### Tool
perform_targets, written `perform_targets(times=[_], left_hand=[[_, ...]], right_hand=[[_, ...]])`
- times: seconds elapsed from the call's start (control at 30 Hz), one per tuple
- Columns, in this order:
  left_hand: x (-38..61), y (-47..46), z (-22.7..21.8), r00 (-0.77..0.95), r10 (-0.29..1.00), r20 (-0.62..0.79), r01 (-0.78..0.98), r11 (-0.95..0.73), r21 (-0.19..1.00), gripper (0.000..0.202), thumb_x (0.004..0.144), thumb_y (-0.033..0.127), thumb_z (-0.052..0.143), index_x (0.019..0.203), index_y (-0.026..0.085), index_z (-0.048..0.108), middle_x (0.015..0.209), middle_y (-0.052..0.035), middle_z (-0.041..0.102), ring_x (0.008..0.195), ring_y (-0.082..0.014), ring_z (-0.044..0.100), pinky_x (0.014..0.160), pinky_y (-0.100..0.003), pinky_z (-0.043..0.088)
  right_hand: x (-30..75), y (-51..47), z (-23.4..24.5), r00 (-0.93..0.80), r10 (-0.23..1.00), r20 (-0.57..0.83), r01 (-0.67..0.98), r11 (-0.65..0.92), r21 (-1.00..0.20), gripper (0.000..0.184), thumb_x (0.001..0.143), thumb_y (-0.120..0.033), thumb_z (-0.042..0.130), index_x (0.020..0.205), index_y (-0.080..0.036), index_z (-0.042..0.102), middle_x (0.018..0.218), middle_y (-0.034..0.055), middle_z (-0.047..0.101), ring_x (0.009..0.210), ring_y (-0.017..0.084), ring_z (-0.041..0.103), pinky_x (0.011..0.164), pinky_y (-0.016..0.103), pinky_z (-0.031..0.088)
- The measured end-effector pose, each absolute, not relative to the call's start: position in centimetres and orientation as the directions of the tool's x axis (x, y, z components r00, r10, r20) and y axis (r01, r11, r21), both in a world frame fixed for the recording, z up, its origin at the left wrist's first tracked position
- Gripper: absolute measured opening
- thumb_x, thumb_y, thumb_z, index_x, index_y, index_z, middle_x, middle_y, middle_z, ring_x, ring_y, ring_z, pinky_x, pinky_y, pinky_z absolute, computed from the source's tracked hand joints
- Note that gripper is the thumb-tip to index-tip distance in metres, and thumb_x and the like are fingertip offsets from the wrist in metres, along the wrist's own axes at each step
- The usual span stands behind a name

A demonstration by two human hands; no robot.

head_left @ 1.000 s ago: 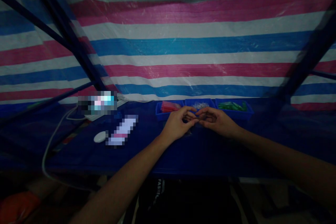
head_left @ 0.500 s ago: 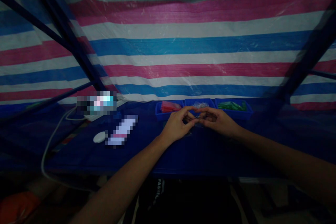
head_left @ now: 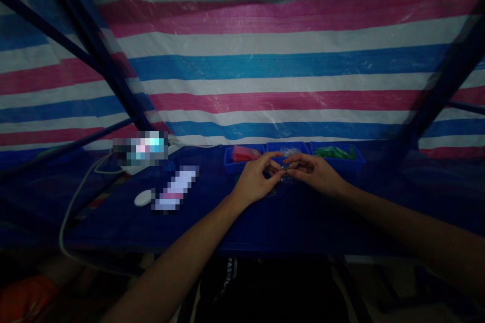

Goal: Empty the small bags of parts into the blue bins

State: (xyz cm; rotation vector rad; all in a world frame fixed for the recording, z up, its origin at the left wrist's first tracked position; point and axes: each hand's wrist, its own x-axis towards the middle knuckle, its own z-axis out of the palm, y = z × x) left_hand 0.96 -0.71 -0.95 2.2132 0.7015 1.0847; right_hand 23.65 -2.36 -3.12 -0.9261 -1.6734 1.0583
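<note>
My left hand (head_left: 259, 177) and my right hand (head_left: 316, 172) meet in front of the blue bins, thumbs and fingers pinched together. Between their fingertips is a small shiny piece (head_left: 286, 167), too small and dark to name. Clear plastic (head_left: 287, 179) shows just below the fingertips; whether it hangs from them or lies on the table I cannot tell. Behind my hands stand three blue bins: the left one holds red flat packets (head_left: 245, 153), the middle one clear plastic pieces (head_left: 290, 151), the right one green pieces (head_left: 335, 153).
On the blue table (head_left: 242, 234) to the left lie a blurred-out phone-like slab (head_left: 176, 189) and a white oval object (head_left: 144, 198). A white cable (head_left: 74, 202) loops over the left edge. Behind rises a striped tarp (head_left: 265, 65) with dark blue frame poles (head_left: 94, 55).
My right fingers have shifted slightly at the pinch, and the small shiny piece and the clear plastic show more plainly. My left hand stays nearly in place.
</note>
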Motion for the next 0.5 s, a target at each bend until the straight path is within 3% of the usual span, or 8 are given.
perform_targets(times=[0.1, 0.3, 0.5], left_hand=[[0.97, -0.49, -1.16, 0.519, 0.674, 0.526, 0.218, -0.700, 0.680, 0.043, 0.093, 0.024, 0.068, 0.135, 0.021, 0.058, 0.099, -0.0053, 0.076, 0.087, -0.0173, 0.073, 0.084, -0.034, 0.060], [0.96, -0.54, -0.98, 0.483, 0.678, 0.555, 0.300, -0.723, 0.622, 0.042, 0.094, 0.034, 0.070, 0.132, 0.019, 0.063, 0.089, -0.0038, 0.074, 0.074, -0.0146, 0.068, 0.072, -0.029, 0.058], [0.99, -1.05, -1.00, 0.581, 0.648, 0.493, 0.164, -0.686, 0.709, 0.048, 0.095, 0.033, 0.068, 0.141, 0.021, 0.060, 0.117, -0.0095, 0.076, 0.094, -0.0185, 0.076, 0.086, -0.034, 0.063]], right_hand=[[23.61, -2.11, -3.35, -0.268, 0.910, 0.315, 0.116, 0.355, -0.928, 0.033, 0.082, -0.042, 0.081, 0.107, -0.023, 0.072, 0.107, 0.0060, 0.076, 0.099, 0.022, 0.073, 0.095, 0.040, 0.057], [23.58, -2.00, -3.16, -0.078, 0.919, 0.387, 0.169, 0.395, -0.903, 0.035, 0.079, -0.045, 0.082, 0.101, -0.022, 0.069, 0.099, 0.0073, 0.076, 0.089, 0.023, 0.073, 0.083, 0.038, 0.061], [23.38, -2.84, -2.88, -0.166, 0.888, 0.429, 0.249, 0.459, -0.853, 0.031, 0.081, -0.038, 0.081, 0.105, -0.022, 0.070, 0.102, 0.0067, 0.074, 0.088, 0.022, 0.073, 0.081, 0.037, 0.062]])
